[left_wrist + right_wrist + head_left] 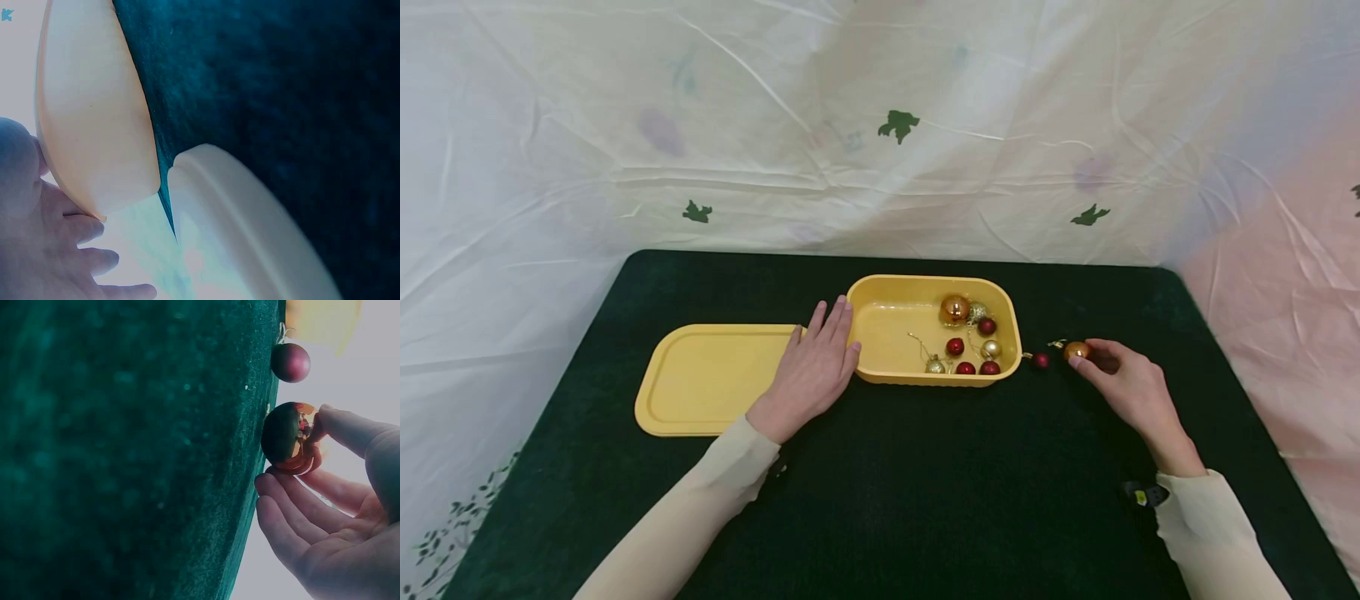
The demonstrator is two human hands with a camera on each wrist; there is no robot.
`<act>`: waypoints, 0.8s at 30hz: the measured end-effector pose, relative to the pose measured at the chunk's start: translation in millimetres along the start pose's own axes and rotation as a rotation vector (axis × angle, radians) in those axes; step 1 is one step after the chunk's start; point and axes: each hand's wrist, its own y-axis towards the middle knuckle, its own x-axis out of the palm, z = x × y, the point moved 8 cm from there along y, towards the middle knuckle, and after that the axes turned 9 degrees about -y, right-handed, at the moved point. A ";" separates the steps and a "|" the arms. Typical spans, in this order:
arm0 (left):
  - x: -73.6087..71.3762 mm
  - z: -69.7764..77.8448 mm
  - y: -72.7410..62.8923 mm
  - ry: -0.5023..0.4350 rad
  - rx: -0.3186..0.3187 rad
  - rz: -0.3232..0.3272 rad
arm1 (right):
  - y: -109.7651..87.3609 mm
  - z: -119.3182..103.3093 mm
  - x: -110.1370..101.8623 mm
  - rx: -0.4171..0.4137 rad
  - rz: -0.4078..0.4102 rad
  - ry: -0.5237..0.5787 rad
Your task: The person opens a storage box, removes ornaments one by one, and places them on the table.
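My right hand (1131,392) pinches a shiny orange-gold Christmas bauble (1077,351) between thumb and fingers, close over the dark green cloth. Its gold hanging cap points left. In the right wrist view the bauble (294,439) sits at the fingertips, and a small dark red bauble (291,362) lies just beyond it. My left hand (812,367) has its fingers straight, resting along the left wall of a yellow plastic box (880,375). Inside the box, mostly to the right, lie several baubles: a large orange-gold one (955,309), red ones and pale gold ones.
A yellow lid (715,379) lies flat left of the box, partly covered by my left hand. Dark green cloth (925,492) covers the table. Behind it hangs a pale curtain (1000,125) with leaf shapes.
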 end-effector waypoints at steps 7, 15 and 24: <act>0.9 0.3 -0.1 -0.014 -0.002 0.001 | 0.6 1.4 0.9 -0.011 -0.004 -0.014; 2.0 0.6 0.1 -0.007 -0.003 -0.002 | 1.2 3.9 2.0 0.011 -0.036 -0.022; 1.4 -0.1 1.0 -0.008 -0.010 -0.008 | -6.9 -6.6 -19.0 -0.007 0.078 -0.044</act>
